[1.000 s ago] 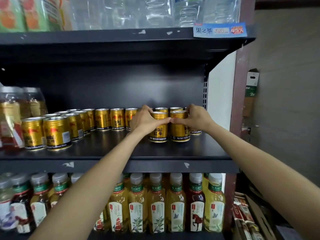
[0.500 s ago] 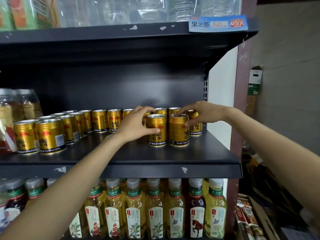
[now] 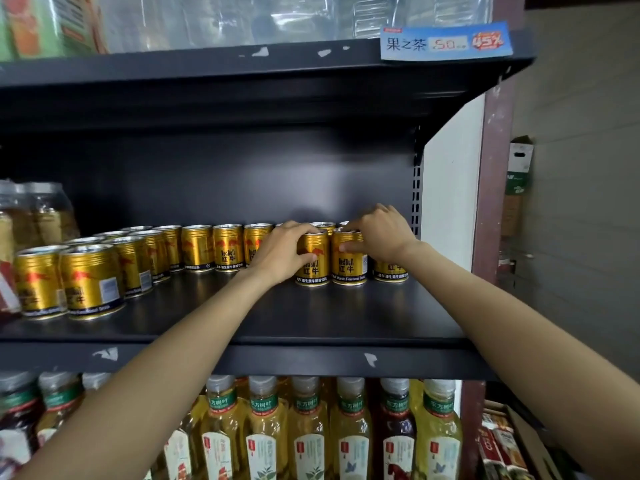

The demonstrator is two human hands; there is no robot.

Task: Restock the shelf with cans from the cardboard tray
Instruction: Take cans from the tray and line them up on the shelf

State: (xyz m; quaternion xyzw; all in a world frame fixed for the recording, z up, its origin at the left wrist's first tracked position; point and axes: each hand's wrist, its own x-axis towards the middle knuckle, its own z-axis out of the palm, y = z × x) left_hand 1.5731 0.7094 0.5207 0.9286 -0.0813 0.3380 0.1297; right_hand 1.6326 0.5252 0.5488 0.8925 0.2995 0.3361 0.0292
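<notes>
On the dark middle shelf [image 3: 311, 320] stand two gold cans side by side, right of centre. My left hand [image 3: 284, 252] wraps the left can [image 3: 314, 261] from its left side and top. My right hand [image 3: 379, 233] grips the right can [image 3: 349, 263], fingers over its rim and thumb on its front. Both cans rest upright on the shelf. Behind them runs a row of gold cans [image 3: 213, 247] along the back, and another can [image 3: 389, 270] stands partly hidden under my right wrist. The cardboard tray is not in view.
A cluster of gold cans [image 3: 86, 278] fills the shelf's left front, with jars [image 3: 31, 216] beyond. Tea bottles [image 3: 308, 431] line the shelf below. The shelf's right upright [image 3: 491, 188] is close to my right arm. Cardboard boxes [image 3: 509, 441] sit at the lower right.
Both hands have closed onto the two front cans and shifted them slightly back and right on the shelf; half a second ago the right fingers only touched the can tops.
</notes>
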